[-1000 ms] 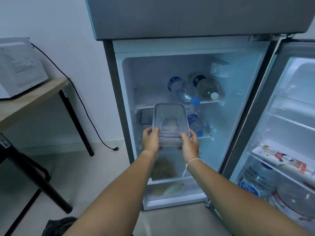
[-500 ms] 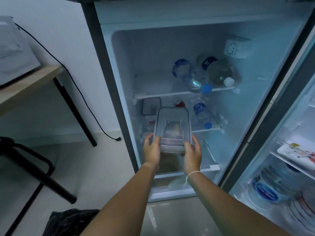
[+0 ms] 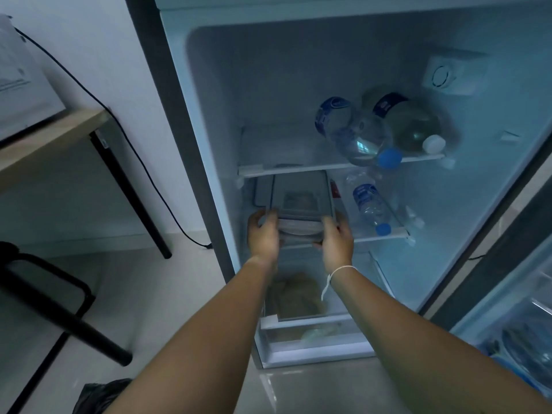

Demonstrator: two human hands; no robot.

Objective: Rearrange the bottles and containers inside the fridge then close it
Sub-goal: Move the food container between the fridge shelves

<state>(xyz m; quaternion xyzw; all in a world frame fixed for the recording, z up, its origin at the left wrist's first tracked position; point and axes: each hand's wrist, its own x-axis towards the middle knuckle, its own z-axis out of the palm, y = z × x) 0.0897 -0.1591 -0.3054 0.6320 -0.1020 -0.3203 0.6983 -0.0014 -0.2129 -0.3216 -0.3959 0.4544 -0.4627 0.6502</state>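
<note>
A clear rectangular lidded container sits partly inside the fridge's middle shelf, under the top shelf. My left hand grips its near left corner and my right hand grips its near right corner. Two large water bottles lie on their sides on the top shelf, caps toward me. A small water bottle lies on the middle shelf to the right of the container. Another flat container shows behind at the left.
The fridge door stands open at the right, with large bottles in its lower rack. A crisper drawer with brownish contents lies below my hands. A wooden table with a white appliance, a black stool and a cable are at the left.
Both hands pushed the container forward and down, from in front of the shelves into the middle shelf. The camera moved closer to the fridge.
</note>
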